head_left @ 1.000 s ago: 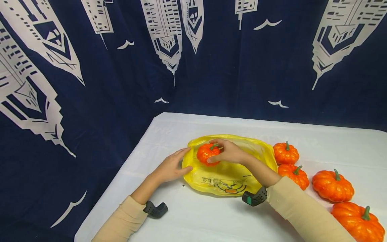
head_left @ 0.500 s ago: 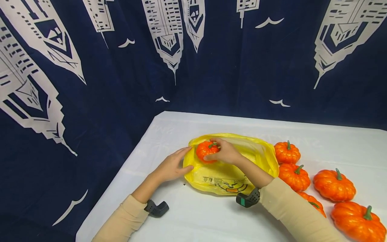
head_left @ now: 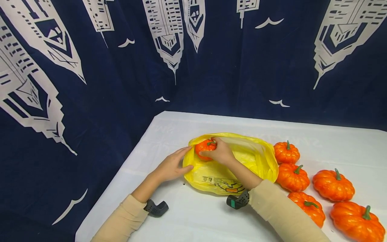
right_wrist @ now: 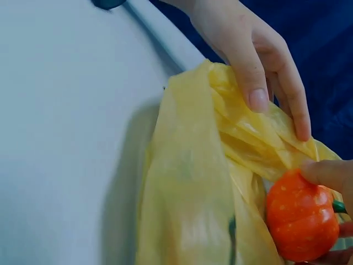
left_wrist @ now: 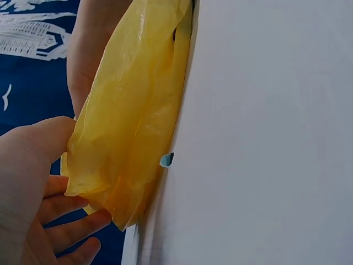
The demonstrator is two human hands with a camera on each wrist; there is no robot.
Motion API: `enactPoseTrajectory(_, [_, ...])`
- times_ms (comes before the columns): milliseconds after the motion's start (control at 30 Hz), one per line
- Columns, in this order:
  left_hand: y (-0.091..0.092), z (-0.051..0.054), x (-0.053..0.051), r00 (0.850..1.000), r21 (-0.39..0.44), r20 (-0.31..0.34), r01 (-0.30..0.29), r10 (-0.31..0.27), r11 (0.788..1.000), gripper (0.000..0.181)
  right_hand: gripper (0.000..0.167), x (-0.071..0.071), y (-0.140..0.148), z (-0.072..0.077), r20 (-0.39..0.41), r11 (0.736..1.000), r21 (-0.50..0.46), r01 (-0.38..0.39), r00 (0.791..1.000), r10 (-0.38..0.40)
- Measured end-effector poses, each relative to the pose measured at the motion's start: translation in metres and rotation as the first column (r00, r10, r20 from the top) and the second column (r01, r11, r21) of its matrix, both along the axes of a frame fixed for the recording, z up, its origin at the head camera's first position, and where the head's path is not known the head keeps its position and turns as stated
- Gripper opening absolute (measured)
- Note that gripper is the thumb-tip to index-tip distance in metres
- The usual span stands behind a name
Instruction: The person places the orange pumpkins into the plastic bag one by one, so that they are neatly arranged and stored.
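A yellow plastic bag lies with its mouth spread on the white table. Over its left part, my right hand grips a small orange pumpkin with a green stem, thumb on the near side and fingers on the far side. The pumpkin is within the bag's mouth; whether it touches the bottom I cannot tell. My left hand is at the bag's left end, thumb and fingers spread against the rim. The right wrist view shows the held pumpkin close to the bag's yellow film.
Several orange pumpkins stand right of the bag, among them one pumpkin by its far corner and a larger pumpkin near the front. A navy curtain with white buildings hangs behind the white table.
My right hand has carried the pumpkin slightly left and farther into the bag's left end. Its sleeve shifted left, uncovering another pumpkin at right. The left hand has stayed nearly still.
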State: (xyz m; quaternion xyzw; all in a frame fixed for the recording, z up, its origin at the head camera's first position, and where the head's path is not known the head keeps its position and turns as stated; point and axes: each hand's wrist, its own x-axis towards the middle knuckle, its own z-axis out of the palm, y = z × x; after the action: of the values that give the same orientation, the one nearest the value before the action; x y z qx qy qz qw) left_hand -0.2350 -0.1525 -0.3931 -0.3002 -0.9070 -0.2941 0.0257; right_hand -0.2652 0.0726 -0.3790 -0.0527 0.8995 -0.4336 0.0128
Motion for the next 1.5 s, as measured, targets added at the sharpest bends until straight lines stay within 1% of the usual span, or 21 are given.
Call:
enactPoseTrajectory(133, [-0.001, -0.001, 0.0, 1.0, 0.0, 0.002, -0.002, 0.002, 1.0, 0.073, 0.087, 0.001, -0.008, -0.001, 0.0, 0.998, -0.017, 0.06, 0.998, -0.06])
enactPoseTrajectory(267, [-0.001, -0.001, 0.001, 1.0, -0.005, 0.012, -0.008, 0.008, 1.0, 0.073, 0.091, 0.003, -0.013, -0.003, 0.005, 0.994, -0.036, 0.103, 0.995, -0.103])
enactPoseTrajectory(433, [-0.001, -0.001, 0.001, 1.0, -0.001, 0.014, -0.006, 0.006, 1.0, 0.072, 0.089, 0.004, -0.015, -0.007, -0.014, 0.991, -0.059, 0.124, 0.992, -0.125])
enactPoseTrajectory(700, [0.0, -0.002, 0.0, 1.0, -0.006, 0.024, -0.015, 0.015, 1.0, 0.072, 0.094, 0.003, -0.011, -0.012, -0.043, 0.994, -0.059, 0.095, 0.994, -0.098])
enactPoseTrajectory(867, [0.0, -0.002, 0.0, 0.999, -0.005, 0.027, -0.019, 0.019, 1.0, 0.072, 0.095, 0.003, -0.007, -0.01, -0.041, 0.995, -0.063, 0.076, 0.996, -0.078])
enactPoseTrajectory(1000, [-0.001, -0.001, 0.0, 0.999, -0.005, 0.034, -0.023, 0.024, 1.0, 0.072, 0.089, 0.005, -0.004, -0.005, -0.04, 0.996, -0.071, 0.058, 0.997, -0.061])
enactPoseTrajectory(1167, [0.0, 0.0, 0.001, 0.999, 0.006, 0.039, -0.026, 0.026, 1.0, 0.072, 0.082, 0.011, 0.001, 0.005, -0.05, 0.997, -0.062, 0.039, 0.998, -0.043])
enactPoseTrajectory(1400, [0.0, -0.001, 0.001, 0.999, 0.012, 0.027, -0.022, 0.022, 1.0, 0.071, 0.077, 0.021, 0.011, 0.016, -0.057, 0.999, -0.04, 0.019, 0.998, -0.021])
enactPoseTrajectory(1500, [0.0, -0.001, 0.002, 0.999, 0.013, 0.026, -0.026, 0.025, 1.0, 0.071, 0.075, 0.025, 0.014, 0.018, -0.062, 0.999, -0.05, 0.014, 0.998, -0.017])
